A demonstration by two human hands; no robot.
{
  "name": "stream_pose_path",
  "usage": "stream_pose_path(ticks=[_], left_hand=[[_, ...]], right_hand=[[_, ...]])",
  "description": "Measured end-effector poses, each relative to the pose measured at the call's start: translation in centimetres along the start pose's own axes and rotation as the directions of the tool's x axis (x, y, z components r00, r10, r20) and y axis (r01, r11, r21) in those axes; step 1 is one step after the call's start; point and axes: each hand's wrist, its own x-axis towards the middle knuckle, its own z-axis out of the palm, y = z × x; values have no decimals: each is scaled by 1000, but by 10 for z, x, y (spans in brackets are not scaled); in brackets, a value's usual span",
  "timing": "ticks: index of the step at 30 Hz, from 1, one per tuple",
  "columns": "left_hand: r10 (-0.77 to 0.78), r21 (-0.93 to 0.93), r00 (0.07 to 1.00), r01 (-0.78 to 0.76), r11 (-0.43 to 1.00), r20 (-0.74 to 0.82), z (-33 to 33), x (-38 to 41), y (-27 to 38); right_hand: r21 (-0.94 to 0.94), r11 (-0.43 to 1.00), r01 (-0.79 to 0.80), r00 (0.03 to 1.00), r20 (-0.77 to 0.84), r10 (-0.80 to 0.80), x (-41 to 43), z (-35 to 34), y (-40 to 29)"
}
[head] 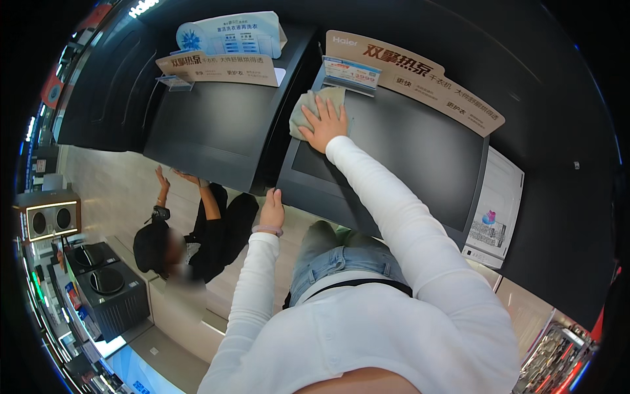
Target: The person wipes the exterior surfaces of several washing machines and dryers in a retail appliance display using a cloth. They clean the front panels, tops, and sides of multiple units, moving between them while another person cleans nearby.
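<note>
Spread flat, my right hand (324,120) presses a light grey-green cloth (299,115) onto the dark top of a Haier appliance (408,147), near its back left corner. Just behind the cloth stands a price sign in a clear holder (351,75). My left hand (272,211) is at the front left corner of the same appliance, fingers against its edge, with no object seen in it; its palm side is hidden. A long beige advertising board (418,79) stands along the back of the top.
A second dark appliance (211,123) stands to the left across a narrow gap, bearing a beige board (216,69), a blue sign (231,37) and a small sign holder (175,82). A person in black (211,241) is low beside its front. A white appliance (494,207) adjoins on the right.
</note>
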Motion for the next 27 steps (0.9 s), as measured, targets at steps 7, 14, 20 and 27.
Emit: stream_pose_path(ticks=[7, 14, 20, 27], left_hand=[[-120, -83, 993, 120, 989, 8, 8, 1, -2], [-133, -192, 991, 134, 972, 21, 14, 14, -38], [-308, -637, 932, 356, 683, 191, -3, -6, -7], [-338, -411, 940, 323, 853, 36, 12, 0, -20]], right_hand=[[-1, 992, 123, 992, -19, -123, -4, 7, -13], [123, 917, 379, 924, 0, -382, -90, -1, -53], [206, 843, 497, 862, -6, -506, -144, -19, -31], [225, 852, 472, 867, 53, -495, -209, -66, 37]])
